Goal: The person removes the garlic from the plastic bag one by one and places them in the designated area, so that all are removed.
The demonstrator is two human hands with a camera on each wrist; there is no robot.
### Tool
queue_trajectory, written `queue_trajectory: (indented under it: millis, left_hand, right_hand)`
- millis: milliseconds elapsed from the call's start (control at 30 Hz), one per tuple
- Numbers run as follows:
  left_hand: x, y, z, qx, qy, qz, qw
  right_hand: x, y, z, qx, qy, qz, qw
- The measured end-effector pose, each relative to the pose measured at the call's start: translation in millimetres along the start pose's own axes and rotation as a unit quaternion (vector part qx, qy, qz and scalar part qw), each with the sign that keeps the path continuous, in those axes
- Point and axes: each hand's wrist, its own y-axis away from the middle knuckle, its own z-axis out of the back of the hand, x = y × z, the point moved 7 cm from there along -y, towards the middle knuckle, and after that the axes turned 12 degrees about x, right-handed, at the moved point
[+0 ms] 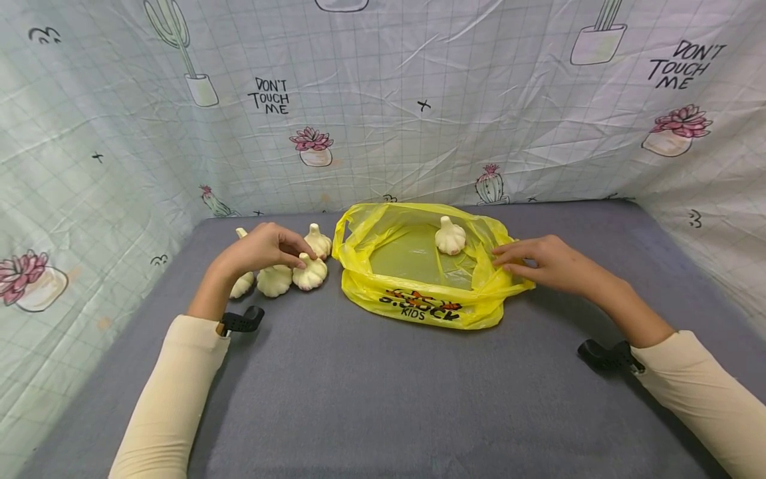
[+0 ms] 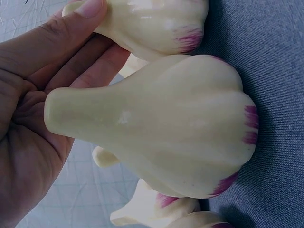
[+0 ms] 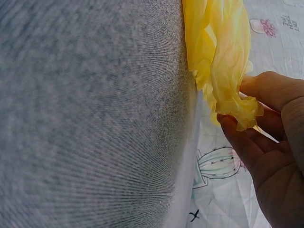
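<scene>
My left hand (image 1: 263,249) pinches a white garlic bulb (image 1: 310,274) by its neck, thumb on the near side in the left wrist view. This bulb (image 2: 159,23) has purple streaks at its base and sits low over the cloth. Another garlic bulb (image 2: 161,126) stands in front of my palm there, large in view. My right hand (image 1: 547,263) pinches the right edge of a yellow plastic bag (image 1: 419,309), whose mouth lies spread wide. One more garlic bulb (image 1: 450,238) is inside the bag, toward its back right. In the right wrist view, gathered yellow plastic (image 3: 232,102) lies between thumb and fingers.
Several garlic bulbs (image 1: 274,282) cluster left of the bag, partly hidden by my left hand. A grey cloth (image 1: 383,392) covers the table. Behind and at the sides hangs a white printed curtain (image 1: 371,86). Each wrist wears a black camera mount (image 1: 604,356).
</scene>
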Motion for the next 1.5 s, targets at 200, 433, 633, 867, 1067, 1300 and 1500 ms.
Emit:
queue_trajectory:
  millis: [200,433,633,867,1067,1300,1500]
  left_hand:
    - [-1.0,-0.9,0.8,-0.002,-0.017,0.001,0.9999]
    - [-6.7,0.7,-2.2,0.007,-0.027,-0.018,0.9994]
    - [-27.8,1.0,-2.5,-0.004,-0.033,-0.044,0.9985]
    - [-55.8,-1.9,-5.5,-0.006,-0.041,-0.078,0.9961]
    - [-66.8,-4.8,-8.9,-0.002,-0.024,-0.094,0.9953]
    - [-76.9,-13.0,-11.5,0.004,-0.006,-0.099,0.9950]
    - [-90.0,-22.9,-13.3,0.011,-0.011,-0.098,0.9950]
  right_hand:
    - [0.5,-0.7,0.7,0.000,0.004,-0.002,1.0000]
    - [1.2,0.1,0.2,-0.002,0.007,0.001,1.0000]
    - [1.4,0.8,0.5,-0.005,0.001,0.003,1.0000]
    - [1.5,1.6,-0.4,-0.009,-0.003,0.005,0.9999]
    - [0.9,0.8,-1.0,-0.006,-0.004,0.004,1.0000]
    - [0.8,0.0,-1.4,-0.005,-0.003,0.009,0.9999]
    - [1.3,-0.9,-1.6,-0.005,0.005,0.006,1.0000]
